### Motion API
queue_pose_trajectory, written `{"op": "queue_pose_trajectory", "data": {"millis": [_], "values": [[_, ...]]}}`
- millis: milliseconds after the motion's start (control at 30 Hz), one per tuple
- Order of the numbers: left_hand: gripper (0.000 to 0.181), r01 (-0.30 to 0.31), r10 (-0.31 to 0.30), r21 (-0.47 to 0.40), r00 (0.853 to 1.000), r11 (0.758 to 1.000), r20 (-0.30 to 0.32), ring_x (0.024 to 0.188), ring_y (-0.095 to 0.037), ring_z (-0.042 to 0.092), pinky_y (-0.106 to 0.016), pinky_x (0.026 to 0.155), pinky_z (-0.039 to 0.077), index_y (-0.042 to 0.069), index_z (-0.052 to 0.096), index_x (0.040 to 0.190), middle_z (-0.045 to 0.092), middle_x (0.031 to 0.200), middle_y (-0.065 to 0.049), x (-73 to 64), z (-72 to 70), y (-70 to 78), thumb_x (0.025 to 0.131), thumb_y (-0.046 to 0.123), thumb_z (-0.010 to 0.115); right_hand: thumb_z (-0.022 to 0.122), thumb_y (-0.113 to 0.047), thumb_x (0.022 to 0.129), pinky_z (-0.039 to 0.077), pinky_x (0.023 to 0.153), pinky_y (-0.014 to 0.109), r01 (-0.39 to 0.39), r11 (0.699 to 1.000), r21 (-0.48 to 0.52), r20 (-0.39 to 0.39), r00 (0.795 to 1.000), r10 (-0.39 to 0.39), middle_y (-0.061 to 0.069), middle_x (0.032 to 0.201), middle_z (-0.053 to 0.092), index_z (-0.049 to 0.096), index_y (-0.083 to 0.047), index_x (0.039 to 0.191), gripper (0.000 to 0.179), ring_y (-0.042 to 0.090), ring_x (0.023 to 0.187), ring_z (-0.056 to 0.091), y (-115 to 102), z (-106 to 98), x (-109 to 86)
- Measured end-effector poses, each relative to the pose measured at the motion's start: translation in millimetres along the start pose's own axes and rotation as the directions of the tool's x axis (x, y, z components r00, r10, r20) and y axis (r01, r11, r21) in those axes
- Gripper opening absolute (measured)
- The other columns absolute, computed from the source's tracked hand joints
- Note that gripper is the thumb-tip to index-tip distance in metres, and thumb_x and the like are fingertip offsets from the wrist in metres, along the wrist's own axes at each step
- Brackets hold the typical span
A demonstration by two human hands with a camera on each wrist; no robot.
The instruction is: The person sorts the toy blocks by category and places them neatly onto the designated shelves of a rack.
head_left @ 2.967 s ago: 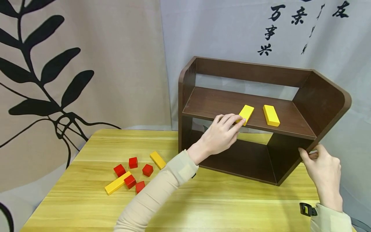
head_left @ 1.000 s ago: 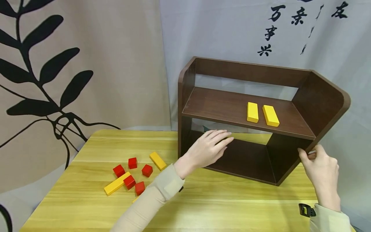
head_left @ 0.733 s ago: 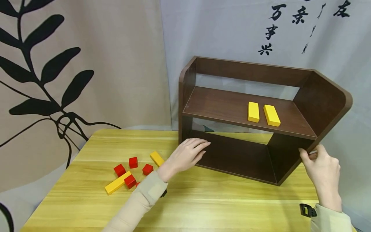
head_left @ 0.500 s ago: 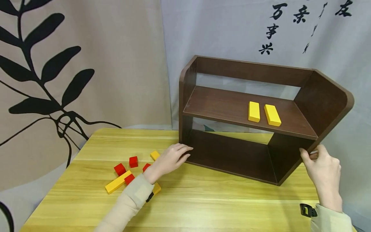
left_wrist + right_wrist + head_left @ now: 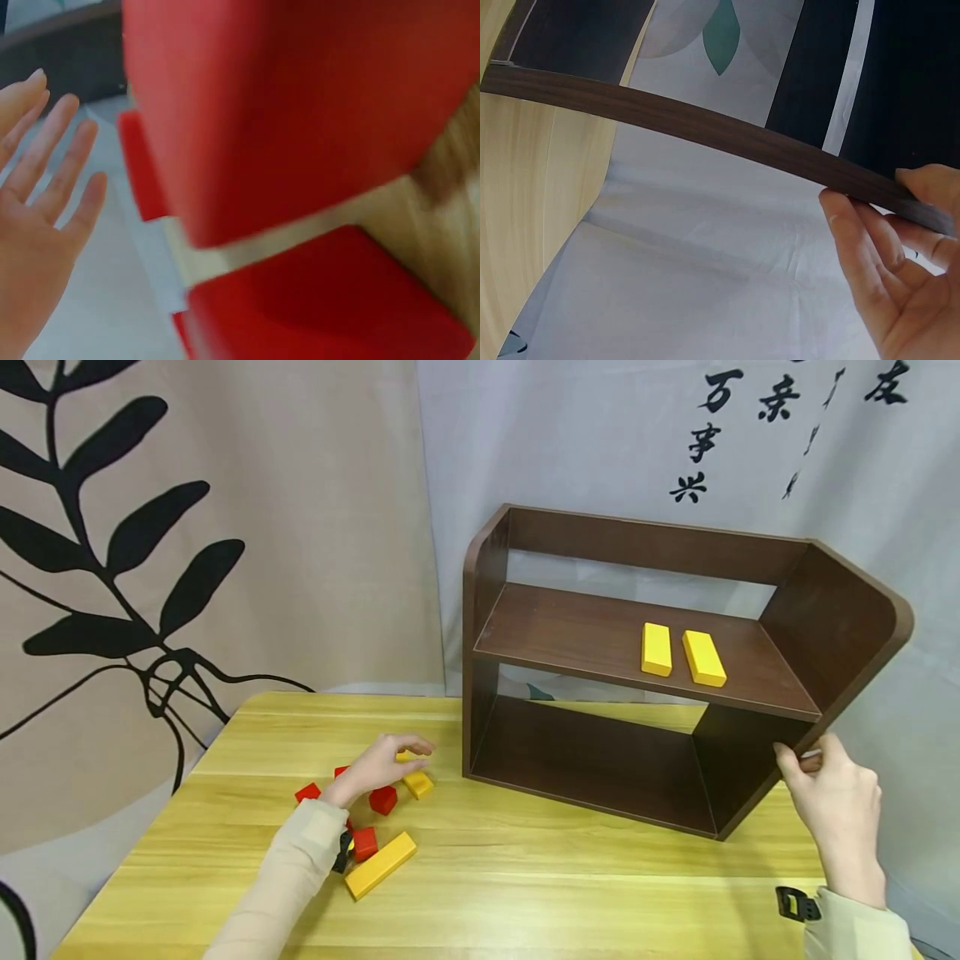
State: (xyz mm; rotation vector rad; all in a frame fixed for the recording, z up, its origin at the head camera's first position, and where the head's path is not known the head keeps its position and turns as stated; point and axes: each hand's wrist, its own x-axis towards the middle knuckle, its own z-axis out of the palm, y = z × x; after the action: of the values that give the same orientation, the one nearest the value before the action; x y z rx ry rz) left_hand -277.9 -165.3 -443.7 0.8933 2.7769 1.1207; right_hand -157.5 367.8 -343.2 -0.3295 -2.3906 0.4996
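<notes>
On the wood-grain worktop (image 5: 562, 893), we see a yellow block (image 5: 418, 786) half hidden by the left hand (image 5: 384, 763), relaxed, empty; the right hand (image 5: 836, 806) grips the bookshelf (image 5: 570, 620). We judge the block light, rigid, best pinched across its width.

A curtained-off tabletop workspace: leaf-print drape (image 5: 322, 527) and calligraphy-printed cloth (image 5: 585, 443) behind a wood-grain table (image 5: 562, 893).

Five red cubes (image 5: 383, 800), at least four yellow blocks (image 5: 380, 866), one shelf (image 5: 570, 618).
</notes>
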Motion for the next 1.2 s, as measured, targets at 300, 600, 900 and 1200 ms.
{"op": "queue_pose_trajectory", "data": {"millis": [300, 600, 900, 1200], "values": [[0.037, 0.168, -0.153, -0.183, 0.984, 0.969, 0.091, 0.120, -0.036, 0.053, -0.051, 0.101, 0.044, 0.000, 0.059, 0.125, 0.060, 0.127, -0.018, -3.8, -4.1, -30.8, 0.089, 0.009, 0.065, 0.061, -0.024, 0.087, 0.035, 0.047, 0.048, -0.001, 1.000, 0.000, 0.014, 1.000, 0.001, 0.027, 0.073, 0.067, 0.055, 0.002, 0.083, 0.027, 0.052, 0.064, 0.057, 1, 0, -0.8], [0.042, 0.219, -0.195, -0.244, 0.973, 0.945, 0.122, 0.116, -0.038, 0.055, -0.031, 0.085, 0.054, -0.005, 0.057, 0.125, 0.055, 0.130, -0.025, -3.2, -4.4, -37.1, 0.084, -0.001, 0.066, 0.060, -0.024, 0.088, 0.036, 0.047, 0.047, -0.007, 1.000, 0.000, 0.025, 1.000, 0.007, 0.028, 0.075, 0.067, 0.055, 0.002, 0.085, 0.027, 0.052, 0.066, 0.057, 1, -1, -0.5], [0.037, 0.258, -0.232, -0.142, 0.957, 0.956, 0.177, 0.087, -0.017, 0.056, -0.024, 0.075, 0.049, 0.001, 0.064, 0.119, 0.062, 0.122, -0.021, -3.0, -6.3, -34.8, 0.082, 0.002, 0.070, 0.061, -0.024, 0.088, 0.033, 0.045, 0.038, -0.017, 1.000, 0.000, 0.028, 0.999, 0.017, 0.027, 0.073, 0.067, 0.055, 0.001, 0.083, 0.026, 0.048, 0.062, 0.057, 2, 0, -0.5], [0.039, 0.256, -0.237, -0.099, 0.956, 0.962, 0.173, 0.109, -0.027, 0.054, -0.045, 0.097, 0.047, 0.004, 0.067, 0.116, 0.060, 0.128, -0.021, -4.8, -6.0, -33.0, 0.078, -0.002, 0.072, 0.061, -0.023, 0.088, 0.034, 0.045, 0.041, -0.009, 1.000, -0.001, 0.021, 1.000, 0.009, 0.028, 0.073, 0.066, 0.054, 0.002, 0.083, 0.027, 0.048, 0.061, 0.057, 1, -1, -0.6]]}}
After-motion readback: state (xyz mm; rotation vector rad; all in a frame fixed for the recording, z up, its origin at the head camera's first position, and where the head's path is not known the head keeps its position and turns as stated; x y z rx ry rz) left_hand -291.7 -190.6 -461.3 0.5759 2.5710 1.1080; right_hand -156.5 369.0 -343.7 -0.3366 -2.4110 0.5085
